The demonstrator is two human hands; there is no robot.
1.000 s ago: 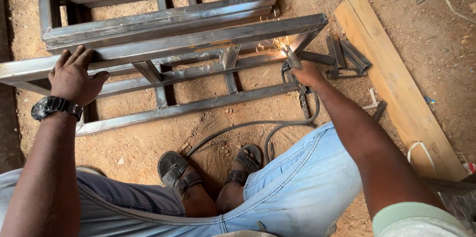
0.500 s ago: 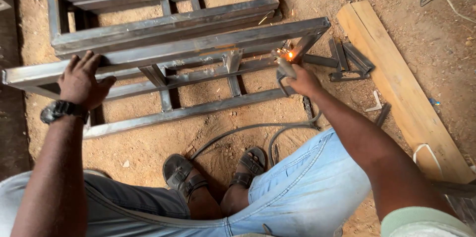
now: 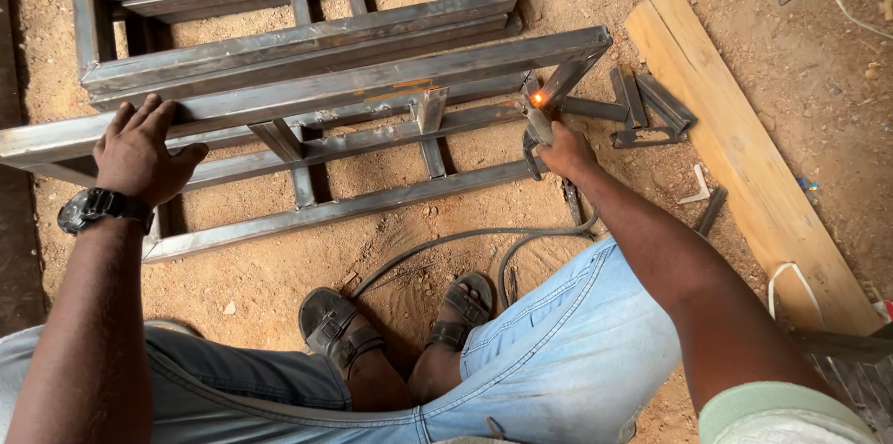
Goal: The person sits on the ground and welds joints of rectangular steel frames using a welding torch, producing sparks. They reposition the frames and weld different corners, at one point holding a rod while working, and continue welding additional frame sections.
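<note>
Steel frame [image 3: 307, 95], on sandy ground: left hand [image 3: 139, 151] spread flat atop its long rail; right hand [image 3: 563, 151] closed around electrode holder [image 3: 538, 123], glowing at frame's right corner (weld underway). Next: steady contact.

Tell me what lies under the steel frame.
Under the steel frame, bare sandy ground shows through the gaps between bars. The left hand rests on the top rail, and the bars themselves hide the soil directly beneath them.
</note>
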